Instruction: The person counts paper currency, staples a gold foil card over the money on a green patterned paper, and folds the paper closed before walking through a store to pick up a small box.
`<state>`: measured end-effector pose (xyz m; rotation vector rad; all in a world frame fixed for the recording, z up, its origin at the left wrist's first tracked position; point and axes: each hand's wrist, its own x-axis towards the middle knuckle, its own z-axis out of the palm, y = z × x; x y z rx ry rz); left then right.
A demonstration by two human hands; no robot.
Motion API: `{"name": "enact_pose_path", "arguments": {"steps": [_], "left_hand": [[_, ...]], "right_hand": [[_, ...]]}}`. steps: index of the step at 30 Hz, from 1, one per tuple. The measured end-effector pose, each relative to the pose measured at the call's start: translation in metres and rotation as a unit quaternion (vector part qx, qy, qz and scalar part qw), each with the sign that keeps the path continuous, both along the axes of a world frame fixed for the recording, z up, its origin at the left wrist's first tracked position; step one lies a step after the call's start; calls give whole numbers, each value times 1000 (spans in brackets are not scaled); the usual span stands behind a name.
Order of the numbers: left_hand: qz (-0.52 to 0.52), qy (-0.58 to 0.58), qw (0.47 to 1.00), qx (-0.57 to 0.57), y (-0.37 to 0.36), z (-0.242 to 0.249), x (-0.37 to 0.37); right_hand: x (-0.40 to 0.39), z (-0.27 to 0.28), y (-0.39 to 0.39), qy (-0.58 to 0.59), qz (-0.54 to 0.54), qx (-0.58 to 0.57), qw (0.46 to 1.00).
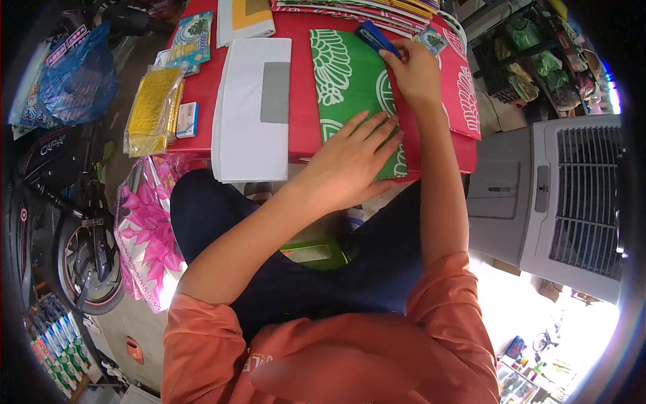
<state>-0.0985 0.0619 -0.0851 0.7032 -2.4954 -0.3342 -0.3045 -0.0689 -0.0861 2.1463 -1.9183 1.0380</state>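
Note:
A folded green sheet with white printed patterns (360,84) lies on the red tabletop (303,101) in front of me. My left hand (356,148) rests flat across its lower part, fingers stretched out. Near the sheet's upper right corner, my right hand (416,71) grips a blue stapler (374,38), which sits over the sheet's edge. A small patterned packet (431,40) shows just beyond that hand. To the left of the green sheet is a folded white sheet with a grey patch (232,111).
A stack of folded patterned sheets (377,15) stands at the table's far edge. Yellow packets (155,111), a small blue-and-white box (187,120) and blue packets (192,40) lie at the left. An air cooler (579,195) stands right; a motorbike (60,222) is at the left.

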Motion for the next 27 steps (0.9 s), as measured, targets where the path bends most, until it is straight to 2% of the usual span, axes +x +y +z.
{"name": "enact_pose_path", "arguments": {"steps": [3, 7, 12, 16, 22, 27], "left_hand": [[-11, 10, 999, 31, 2, 9, 17], [29, -16, 999, 25, -3, 8, 28], [31, -29, 999, 7, -2, 12, 28], [63, -32, 997, 25, -2, 19, 31], [65, -23, 998, -5, 0, 15, 30], [85, -58, 995, 9, 1, 18, 29]], "right_hand": [[1, 0, -13, 26, 16, -20, 999], [-3, 5, -4, 16, 31, 6, 999], [-6, 13, 40, -1, 34, 59, 998], [-9, 17, 94, 10, 86, 26, 996], [-13, 45, 166, -33, 71, 128, 989], [-16, 43, 180, -48, 55, 132, 989]]}}
